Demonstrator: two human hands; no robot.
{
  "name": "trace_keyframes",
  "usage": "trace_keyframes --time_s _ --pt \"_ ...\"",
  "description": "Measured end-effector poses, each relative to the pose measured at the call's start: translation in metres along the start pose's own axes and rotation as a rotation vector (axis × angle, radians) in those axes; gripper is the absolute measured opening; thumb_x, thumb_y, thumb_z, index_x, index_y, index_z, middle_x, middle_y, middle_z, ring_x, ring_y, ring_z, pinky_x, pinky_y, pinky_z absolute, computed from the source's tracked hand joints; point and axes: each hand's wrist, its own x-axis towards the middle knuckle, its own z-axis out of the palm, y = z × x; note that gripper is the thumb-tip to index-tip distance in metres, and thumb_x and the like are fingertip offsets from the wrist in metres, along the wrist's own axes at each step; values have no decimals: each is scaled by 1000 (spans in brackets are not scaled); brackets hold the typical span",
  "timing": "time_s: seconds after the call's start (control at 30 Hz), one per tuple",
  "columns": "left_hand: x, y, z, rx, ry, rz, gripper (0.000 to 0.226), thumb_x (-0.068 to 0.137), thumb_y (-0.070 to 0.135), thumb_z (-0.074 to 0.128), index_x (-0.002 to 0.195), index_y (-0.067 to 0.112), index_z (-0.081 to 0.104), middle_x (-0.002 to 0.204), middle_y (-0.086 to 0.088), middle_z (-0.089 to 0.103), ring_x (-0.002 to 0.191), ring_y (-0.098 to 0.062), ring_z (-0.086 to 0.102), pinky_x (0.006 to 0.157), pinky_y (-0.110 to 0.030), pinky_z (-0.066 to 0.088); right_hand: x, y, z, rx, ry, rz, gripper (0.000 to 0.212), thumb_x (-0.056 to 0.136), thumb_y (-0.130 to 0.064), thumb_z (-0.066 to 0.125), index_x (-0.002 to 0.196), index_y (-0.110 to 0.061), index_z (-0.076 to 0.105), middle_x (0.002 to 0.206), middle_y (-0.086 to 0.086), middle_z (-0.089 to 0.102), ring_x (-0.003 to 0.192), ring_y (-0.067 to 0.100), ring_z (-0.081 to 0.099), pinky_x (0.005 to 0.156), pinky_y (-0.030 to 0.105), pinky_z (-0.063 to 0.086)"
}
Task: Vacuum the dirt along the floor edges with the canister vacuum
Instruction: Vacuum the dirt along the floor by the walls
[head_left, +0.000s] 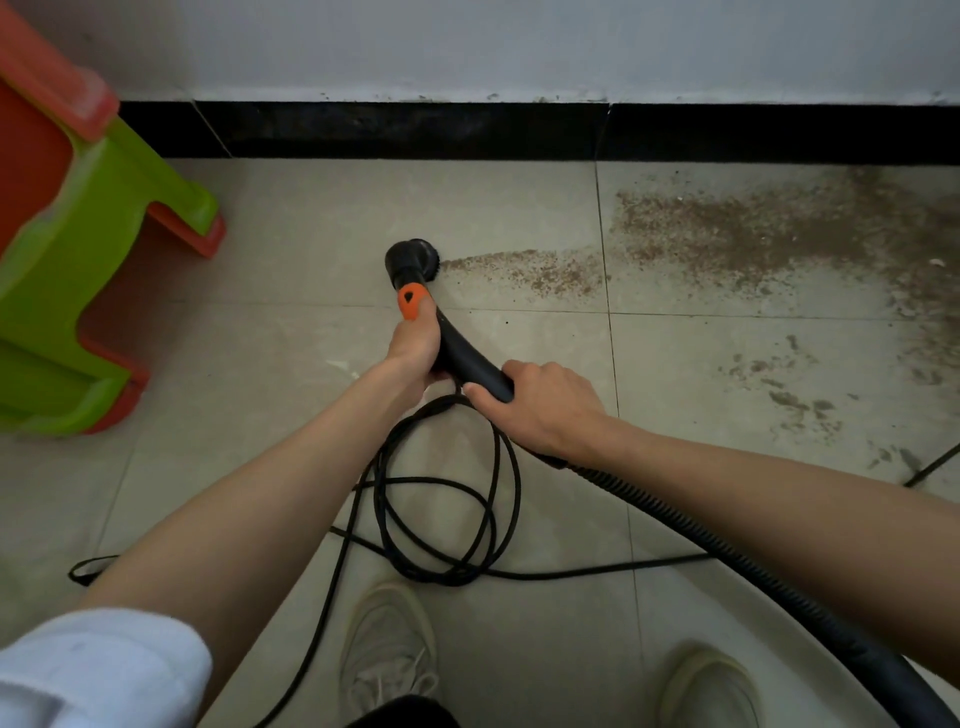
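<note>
A round black brush nozzle (413, 258) rests on the tiled floor at the left tip of a strip of brown dirt (524, 270). A wider dirt patch (769, 228) spreads to the right, near the black skirting (467, 130). My left hand (415, 343) grips the curved black handle just behind its orange collar (412, 301). My right hand (540, 400) grips the same handle (478, 364) lower down. The ribbed black hose (727, 561) runs from there to the lower right corner.
A green and orange plastic stool (88, 234) stands at the left by the wall. A black power cord (447, 509) lies coiled on the floor under my hands, trailing left and right. My two shoes (387, 644) are at the bottom. Smaller dirt marks (800, 395) lie at the right.
</note>
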Motion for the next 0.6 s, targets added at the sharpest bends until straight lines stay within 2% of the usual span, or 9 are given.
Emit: trace_keyframes --time_s 0.1,0.2,0.33,0.47,0.6 --pt "-15 -30 -6 -11 28 -12 55 95 58 29 112 9 46 98 -8 58 92 -24 59 76 -38 53 -24 9 10 -43 -31 -53 47 89 -68 33 86 -23 45 63 -4 47 56 16 48 50 30 31" --pt "-36 -64 -11 -5 123 -3 54 94 58 28 110 10 49 98 -9 61 88 -23 61 85 -40 53 -45 18 19 -97 -82 -113 45 88 -69 32 85 -25 41 61 -6 45 52 13 44 47 28 28" --pt "-55 -84 -20 -1 242 21 58 95 55 30 121 6 48 100 -11 62 89 -24 61 84 -40 52 -53 19 26 -113 -149 -180 45 88 -69 34 90 -25 44 61 -8 43 57 17 46 51 30 29" --pt "-65 -89 -21 -16 315 38 52 96 50 33 122 6 45 93 -7 60 84 -19 58 72 -32 47 -52 21 23 -23 -210 -225 41 89 -67 38 85 -27 46 61 -8 47 55 8 44 50 25 29" --pt "-72 -88 -14 -91 328 0 43 96 48 37 119 11 39 93 -4 57 86 -19 57 85 -38 51 -48 32 7 56 -299 -250 37 89 -64 43 72 -31 42 59 -7 49 54 7 46 50 24 30"
